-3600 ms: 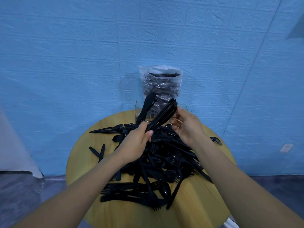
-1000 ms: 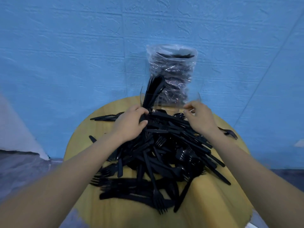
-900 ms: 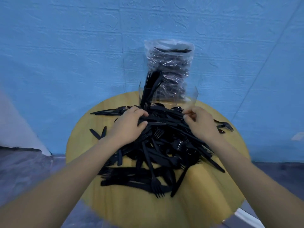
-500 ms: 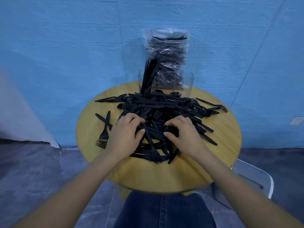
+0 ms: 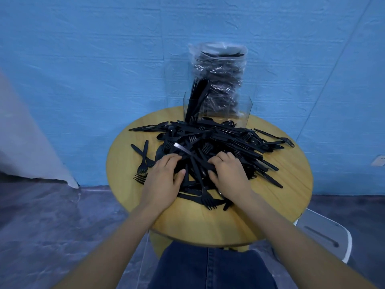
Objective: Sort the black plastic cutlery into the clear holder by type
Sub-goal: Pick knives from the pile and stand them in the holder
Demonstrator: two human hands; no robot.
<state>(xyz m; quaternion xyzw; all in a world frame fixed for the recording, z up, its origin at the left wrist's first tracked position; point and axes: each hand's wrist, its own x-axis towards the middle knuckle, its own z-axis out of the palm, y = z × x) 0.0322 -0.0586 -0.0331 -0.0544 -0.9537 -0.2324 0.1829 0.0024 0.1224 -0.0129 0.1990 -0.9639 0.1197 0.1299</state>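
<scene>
Hands [image 5: 164, 178] still on cutlery pile [image 5: 212, 142]

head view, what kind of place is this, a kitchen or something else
Probably not a kitchen: more likely a plain room staged for sorting. A small round wooden table stands against a bare blue textured wall, with a grey floor and no counters or appliances in view.

Both hands have come back from the clear holder [image 5: 217, 109] to the near side of the cutlery pile [image 5: 216, 147]. The left hand [image 5: 164, 180] and right hand [image 5: 229, 176] now rest on it, and the bunch held earlier stands in the holder's left compartment.
</scene>
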